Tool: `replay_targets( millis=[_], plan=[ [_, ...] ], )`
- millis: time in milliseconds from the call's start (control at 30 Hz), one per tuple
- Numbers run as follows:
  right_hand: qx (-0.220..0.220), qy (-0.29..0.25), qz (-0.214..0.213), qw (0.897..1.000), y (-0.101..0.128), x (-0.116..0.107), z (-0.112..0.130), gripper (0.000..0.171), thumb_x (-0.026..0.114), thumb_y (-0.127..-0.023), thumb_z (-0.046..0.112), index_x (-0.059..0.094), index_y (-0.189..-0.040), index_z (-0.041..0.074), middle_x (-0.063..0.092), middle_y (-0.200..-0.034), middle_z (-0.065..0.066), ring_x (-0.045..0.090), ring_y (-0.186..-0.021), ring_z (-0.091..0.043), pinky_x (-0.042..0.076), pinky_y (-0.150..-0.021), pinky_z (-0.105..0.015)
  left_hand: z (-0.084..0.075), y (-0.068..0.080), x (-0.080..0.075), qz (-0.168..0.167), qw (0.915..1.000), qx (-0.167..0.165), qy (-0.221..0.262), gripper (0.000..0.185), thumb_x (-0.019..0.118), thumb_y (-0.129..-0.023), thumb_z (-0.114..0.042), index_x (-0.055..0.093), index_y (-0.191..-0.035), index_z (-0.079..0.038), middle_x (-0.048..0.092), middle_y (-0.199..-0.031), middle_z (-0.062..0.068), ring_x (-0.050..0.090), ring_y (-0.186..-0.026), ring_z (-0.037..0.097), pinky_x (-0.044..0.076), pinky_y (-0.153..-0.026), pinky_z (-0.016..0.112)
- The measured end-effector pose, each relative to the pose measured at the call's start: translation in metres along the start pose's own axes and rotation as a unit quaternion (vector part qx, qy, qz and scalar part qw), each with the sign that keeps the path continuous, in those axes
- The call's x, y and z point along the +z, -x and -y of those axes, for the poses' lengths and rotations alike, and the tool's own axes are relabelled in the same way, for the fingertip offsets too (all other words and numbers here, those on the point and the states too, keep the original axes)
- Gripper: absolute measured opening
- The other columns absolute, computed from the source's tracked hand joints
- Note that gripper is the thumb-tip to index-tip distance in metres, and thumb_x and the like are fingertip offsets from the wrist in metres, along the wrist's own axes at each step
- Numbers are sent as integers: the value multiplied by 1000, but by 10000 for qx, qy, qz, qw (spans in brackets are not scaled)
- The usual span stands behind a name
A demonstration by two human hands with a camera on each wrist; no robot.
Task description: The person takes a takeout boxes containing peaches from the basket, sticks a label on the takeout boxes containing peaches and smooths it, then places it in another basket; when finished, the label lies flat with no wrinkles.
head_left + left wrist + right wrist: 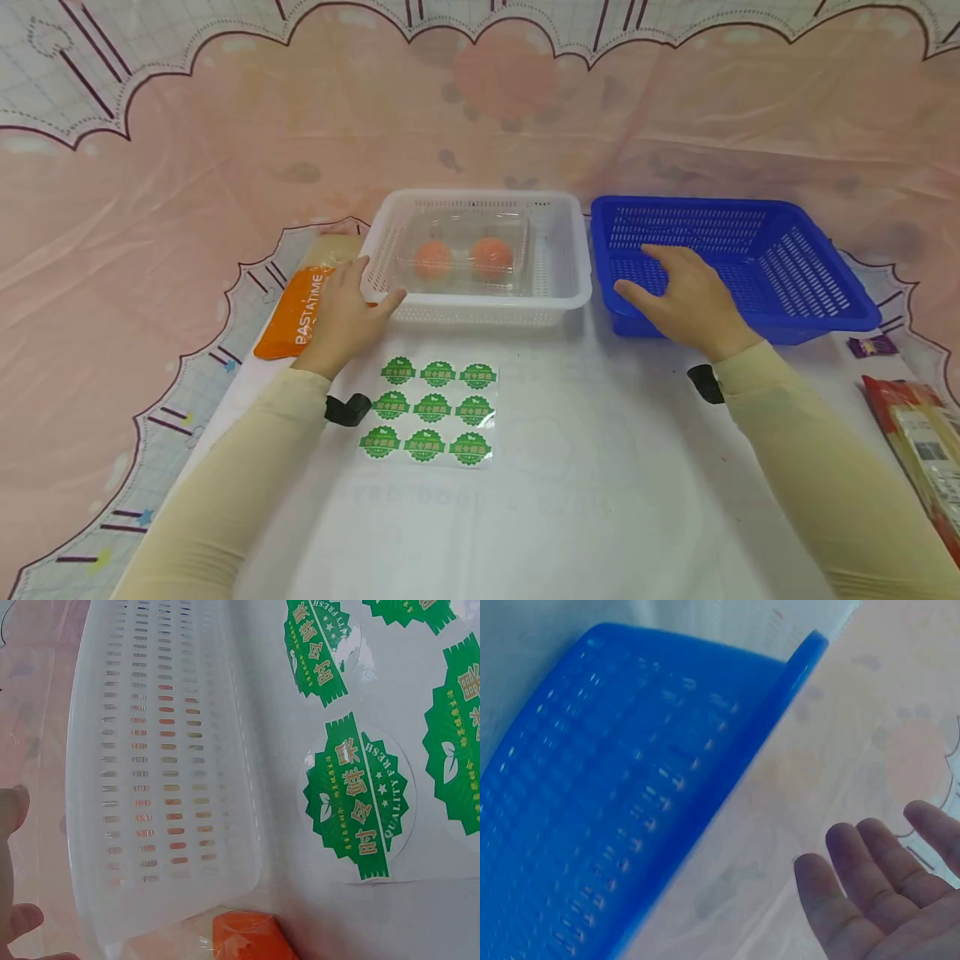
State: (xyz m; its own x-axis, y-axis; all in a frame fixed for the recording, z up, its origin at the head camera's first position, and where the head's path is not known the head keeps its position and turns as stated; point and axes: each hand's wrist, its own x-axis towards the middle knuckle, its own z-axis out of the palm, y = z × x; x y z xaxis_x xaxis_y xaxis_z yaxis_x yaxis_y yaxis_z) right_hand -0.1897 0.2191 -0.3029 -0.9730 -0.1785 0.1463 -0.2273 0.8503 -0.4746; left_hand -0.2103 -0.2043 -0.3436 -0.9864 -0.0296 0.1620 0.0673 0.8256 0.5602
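My left hand [345,312] is at the front left corner of a white plastic basket [480,302], its thumb apart from the fingers. In the left wrist view its fingertips [15,806] show beyond the basket's rim. Inside the basket lies a clear plastic clamshell box [461,279] with two round orange fruits [492,257]. My right hand [693,304] hovers over the near left part of a blue plastic basket [757,329], thumb and fingers spread, holding nothing. The right wrist view shows its fingers [862,874] loosely extended past the blue rim.
An orange PASTATIME bag [288,321] lies left of the white basket, partly behind my left hand. A sheet of green round stickers [432,408] lies on the white tabletop [585,500]. Rightward are a small purple packet [872,346] and a red package [918,442].
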Motion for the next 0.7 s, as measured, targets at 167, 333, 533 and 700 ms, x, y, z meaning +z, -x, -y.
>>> replay_targets(
  millis=[167, 333, 533, 700],
  plan=[
    [-40, -167, 25, 9998, -6, 7, 6, 73, 60, -97, 47, 43, -148, -2, 43, -148, -26, 39, -135, -44, 30, -111, -60, 4, 1, 3, -94, 9995, -186, 245, 77, 64, -96, -41, 34, -152, 1, 35, -152, 25, 29, -138, 44, 22, -115, 62],
    [-86, -319, 19, 9995, -12, 17, 11, 70, 62, -98, 43, 44, -148, -2, 46, -146, -26, 48, -128, -43, 37, -107, -59, 9, 1, 9, -118, 9971, -397, 635, 76, 62, -97, -40, 31, -155, -2, 36, -152, 24, 32, -138, 43, 23, -115, 61],
    [-157, -511, 92, 9985, -19, 26, 16, 68, 63, -98, 41, 44, -148, -2, 46, -146, -25, 52, -125, -41, 43, -102, -58, 13, 0, 10, 104, 9908, -749, 1123, 80, 60, -99, -41, 19, -160, -10, 29, -157, 21, 32, -139, 41, 24, -114, 62],
    [-152, -591, 176, 9980, -23, 30, 20, 70, 62, -98, 42, 42, -149, -1, 45, -147, -24, 52, -125, -40, 44, -102, -57, 21, -4, 12, 243, 9838, -834, 1571, 82, 61, -99, -41, 15, -161, -11, 37, -152, 20, 46, -125, 38, 35, -111, 55]
  ],
)
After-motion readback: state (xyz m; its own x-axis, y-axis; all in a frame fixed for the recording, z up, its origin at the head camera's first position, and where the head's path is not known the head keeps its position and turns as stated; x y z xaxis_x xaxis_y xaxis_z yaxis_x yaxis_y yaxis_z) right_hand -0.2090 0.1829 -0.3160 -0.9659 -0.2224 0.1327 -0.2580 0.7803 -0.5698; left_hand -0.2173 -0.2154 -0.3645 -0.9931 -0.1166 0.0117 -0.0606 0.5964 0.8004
